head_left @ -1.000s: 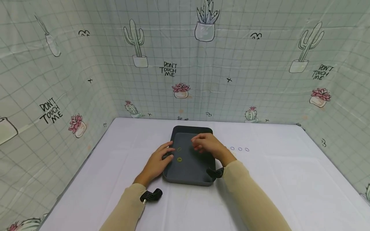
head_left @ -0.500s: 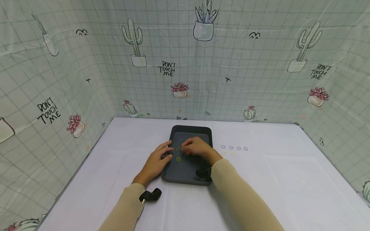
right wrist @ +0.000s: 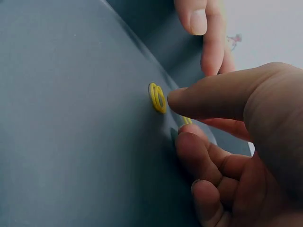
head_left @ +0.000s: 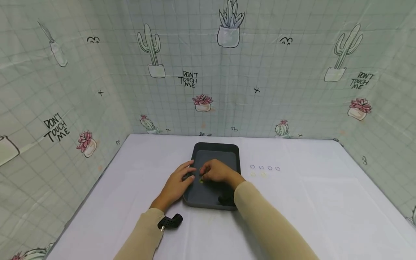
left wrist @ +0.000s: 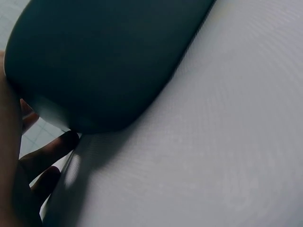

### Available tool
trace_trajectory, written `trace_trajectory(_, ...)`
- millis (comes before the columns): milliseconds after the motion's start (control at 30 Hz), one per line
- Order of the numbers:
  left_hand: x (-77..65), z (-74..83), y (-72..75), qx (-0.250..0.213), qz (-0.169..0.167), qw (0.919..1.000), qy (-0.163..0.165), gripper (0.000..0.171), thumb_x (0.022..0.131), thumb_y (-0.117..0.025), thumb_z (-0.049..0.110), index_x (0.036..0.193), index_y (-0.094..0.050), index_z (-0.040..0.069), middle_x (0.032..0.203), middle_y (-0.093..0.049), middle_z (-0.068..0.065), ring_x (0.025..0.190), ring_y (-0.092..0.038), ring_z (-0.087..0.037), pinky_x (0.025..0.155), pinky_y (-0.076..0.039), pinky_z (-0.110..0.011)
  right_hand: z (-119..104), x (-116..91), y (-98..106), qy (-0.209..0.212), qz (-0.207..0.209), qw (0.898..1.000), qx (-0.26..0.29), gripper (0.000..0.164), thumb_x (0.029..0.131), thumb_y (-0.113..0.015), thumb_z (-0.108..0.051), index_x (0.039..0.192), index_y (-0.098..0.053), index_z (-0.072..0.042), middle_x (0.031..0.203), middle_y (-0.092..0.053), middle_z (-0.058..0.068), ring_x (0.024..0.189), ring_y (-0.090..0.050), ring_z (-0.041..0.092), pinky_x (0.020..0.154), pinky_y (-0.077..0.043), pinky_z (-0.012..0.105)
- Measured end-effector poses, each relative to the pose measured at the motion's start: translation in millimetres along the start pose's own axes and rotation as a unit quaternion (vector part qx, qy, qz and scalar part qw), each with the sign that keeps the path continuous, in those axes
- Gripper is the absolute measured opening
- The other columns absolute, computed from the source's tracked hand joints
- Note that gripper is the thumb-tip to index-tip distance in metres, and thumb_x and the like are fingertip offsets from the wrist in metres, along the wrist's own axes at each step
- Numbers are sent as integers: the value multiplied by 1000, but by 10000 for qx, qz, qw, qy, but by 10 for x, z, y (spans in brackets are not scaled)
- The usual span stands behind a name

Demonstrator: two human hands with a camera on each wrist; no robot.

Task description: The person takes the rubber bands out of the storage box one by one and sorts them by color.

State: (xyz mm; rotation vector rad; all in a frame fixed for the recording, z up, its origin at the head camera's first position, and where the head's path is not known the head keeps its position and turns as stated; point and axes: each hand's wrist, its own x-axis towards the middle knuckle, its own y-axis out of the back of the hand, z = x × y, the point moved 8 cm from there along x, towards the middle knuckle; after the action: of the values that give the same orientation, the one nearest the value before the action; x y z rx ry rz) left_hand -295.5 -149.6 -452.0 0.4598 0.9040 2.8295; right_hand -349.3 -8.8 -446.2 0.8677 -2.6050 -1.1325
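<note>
A dark grey tray (head_left: 203, 196) lies on the white table. My left hand (head_left: 175, 186) rests at its left edge, fingers spread and relaxed; in the left wrist view fingers (left wrist: 49, 153) touch the tray's underside edge. Inside the tray, my right hand (head_left: 218, 171) reaches down with bent fingers near the left wall. Thin yellow rings (right wrist: 157, 98) lie together just off the right thumb (right wrist: 208, 99). Another bit of yellow ring (right wrist: 186, 120) shows between thumb and fingertips; I cannot tell whether it is pinched. The right hand hides part of the tray floor.
Right of the tray, several blue rings (head_left: 265, 168) lie in a row on the table (head_left: 308, 209). In front of that row are two pale yellow rings (head_left: 258, 174). A cloth backdrop with cactus drawings (head_left: 201, 94) stands behind and at both sides.
My right hand has moved left across the tray, then slightly nearer to me, down to the yellow rings. The single ring farther back is now covered in the head view. My left hand stays put.
</note>
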Motion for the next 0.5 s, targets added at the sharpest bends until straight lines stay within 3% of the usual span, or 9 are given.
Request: trace_trajectory(500, 21, -5, 6, 3, 28, 10000, -41, 32, 101, -61, 18, 131, -67, 9, 154, -43, 8, 145, -33, -20, 115, -30, -51, -47, -9, 5, 54, -3, 9989, -466, 6, 86, -76, -11, 90, -75, -13, 80, -67, -5, 70, -56, 11, 66, -47, 28)
